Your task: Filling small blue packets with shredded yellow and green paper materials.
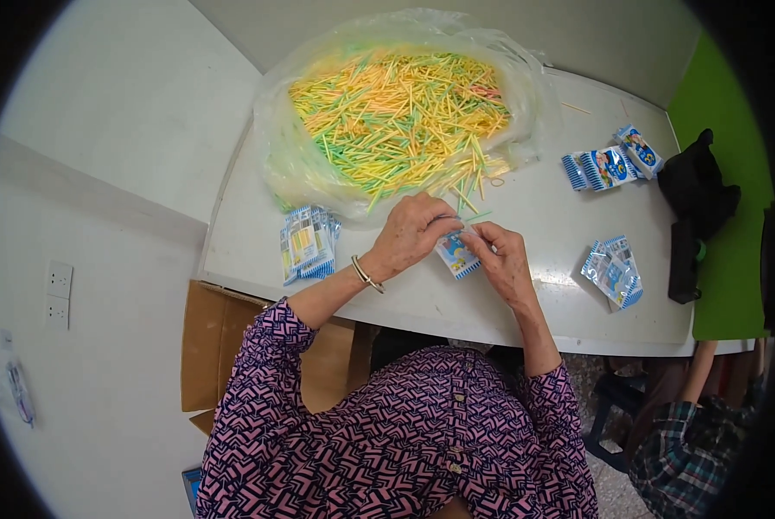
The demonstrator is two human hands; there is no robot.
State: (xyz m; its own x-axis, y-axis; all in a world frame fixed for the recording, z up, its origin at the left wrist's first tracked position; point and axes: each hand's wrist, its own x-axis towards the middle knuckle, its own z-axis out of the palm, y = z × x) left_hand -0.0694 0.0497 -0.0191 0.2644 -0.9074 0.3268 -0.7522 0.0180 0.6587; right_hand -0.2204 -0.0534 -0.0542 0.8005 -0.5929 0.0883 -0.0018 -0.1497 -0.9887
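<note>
Near the middle of the table I have a small blue-and-white packet [458, 259] between my hands. My left hand [411, 232], with a bracelet [366, 274] at the wrist, pinches the packet's upper edge. Thumb and fingers of my right hand [505, 264] are closed on its right side. A few thin pale green and yellow sticks [467, 197] lie just beyond my fingertips. Behind them, a large clear plastic bag [288, 177] spreads open, heaped with thin sticks [405, 112] in yellow, green and orange. My fingers hide the packet's top, so I cannot tell if it is unsealed.
Several filled packets [308, 244] are piled at the left. More packets [610, 166] lie at the far right, and flat-looking ones [615, 272] nearer. A black object [700, 186] stands by a green panel [724, 208]. A cardboard box [214, 337] is below the table's left edge; another person's sleeve [685, 458] shows lower right.
</note>
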